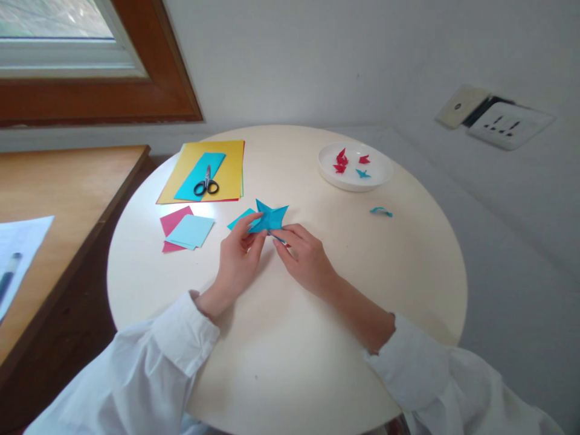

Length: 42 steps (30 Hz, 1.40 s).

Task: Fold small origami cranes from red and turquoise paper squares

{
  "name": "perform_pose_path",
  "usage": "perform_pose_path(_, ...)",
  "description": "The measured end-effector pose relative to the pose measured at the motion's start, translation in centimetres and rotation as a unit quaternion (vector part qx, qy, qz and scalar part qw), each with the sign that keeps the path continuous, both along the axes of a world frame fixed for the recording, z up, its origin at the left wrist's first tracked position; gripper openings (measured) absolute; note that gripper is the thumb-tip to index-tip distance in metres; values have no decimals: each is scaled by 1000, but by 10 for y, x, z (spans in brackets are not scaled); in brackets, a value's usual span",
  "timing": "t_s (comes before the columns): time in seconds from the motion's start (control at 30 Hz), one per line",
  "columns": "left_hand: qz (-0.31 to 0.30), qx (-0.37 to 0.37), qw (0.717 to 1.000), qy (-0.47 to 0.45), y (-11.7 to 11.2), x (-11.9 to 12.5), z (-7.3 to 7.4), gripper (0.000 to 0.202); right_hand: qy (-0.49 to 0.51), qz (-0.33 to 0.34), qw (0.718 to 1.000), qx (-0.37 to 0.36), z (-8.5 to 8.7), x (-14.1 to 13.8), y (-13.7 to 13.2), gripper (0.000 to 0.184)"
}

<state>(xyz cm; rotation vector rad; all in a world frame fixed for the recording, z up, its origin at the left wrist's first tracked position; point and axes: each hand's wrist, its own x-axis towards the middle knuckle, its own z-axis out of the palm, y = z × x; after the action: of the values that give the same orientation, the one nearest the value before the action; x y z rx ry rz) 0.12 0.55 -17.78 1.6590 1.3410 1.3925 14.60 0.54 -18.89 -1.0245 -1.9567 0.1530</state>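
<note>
A folded blue paper piece (272,218) with pointed corners is held between both hands over the middle of the round table. My left hand (238,254) pinches its left side, thumb in front and fingers curled. At its lower right edge, the fingers and thumb of my right hand (306,257) close on the paper. Part of the fold is hidden behind my fingertips. Another flat blue paper (241,219) lies just behind my left fingers.
Scissors (207,185) rest on a blue strip atop yellow sheets (233,158). Light blue squares (193,231) overlap pink ones (174,220). A white plate (324,172) holds small red and blue folded papers; a blue scrap (381,211) lies nearby. A wooden desk (77,172) adjoins at left.
</note>
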Motion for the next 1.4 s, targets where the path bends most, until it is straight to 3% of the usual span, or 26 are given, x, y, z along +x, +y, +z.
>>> perform_pose_path(0.3, -7, -7, 997, -76, 1, 2, 1, 9, 34, 6, 999, 18, -1, 1, 1, 23)
perform_pose_path(0.5, -9, -21, 997, -78, -1, 3, 3, 7, 143, -14, 987, -69, 4, -3, -2, 35)
perform_pose_path(0.7, -7, -26, 998, -48, -2, 3, 4, 9, 189, -27, 977, -91, 6, -3, -2, 15)
perform_pose_path(0.93, 0, -21, 1000, -4, -2, 2, 2, 9, 186, -37, 979, -81, 6, -2, -1, 13)
perform_pose_path(1.27, -59, -80, 982, -162, 5, -10, 9, 31, 250, -12, 951, -180, 1, 9, 4, 15)
perform_pose_path(1.4, -76, -80, 986, -125, 9, -12, 9, 24, 242, 0, 948, -207, 1, 11, 4, 15)
